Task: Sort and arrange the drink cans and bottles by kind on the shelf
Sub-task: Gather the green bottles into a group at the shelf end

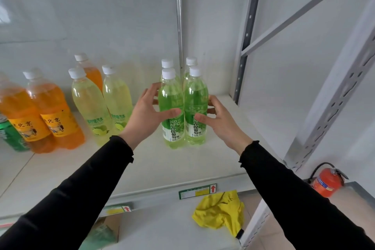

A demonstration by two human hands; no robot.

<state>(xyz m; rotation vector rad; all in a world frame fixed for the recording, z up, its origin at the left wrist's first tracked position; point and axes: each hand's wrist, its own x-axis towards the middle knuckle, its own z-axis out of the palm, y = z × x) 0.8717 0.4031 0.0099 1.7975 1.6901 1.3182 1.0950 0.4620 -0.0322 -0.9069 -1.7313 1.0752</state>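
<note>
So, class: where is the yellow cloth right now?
In the head view, the yellow cloth lies crumpled low and right of centre, below the shelf edge, just under the green price tag.

The front green grape bottles are hiding the rear pair's bodies; the frame's left edge is cropping the green can.

green bottle — "NFC", orange bottle — "北京"

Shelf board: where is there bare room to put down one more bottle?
Bare board lies right of the green bottles up to the post, and along the shelf front edge. The left is crowded with yellow bottles and orange bottles.
</note>
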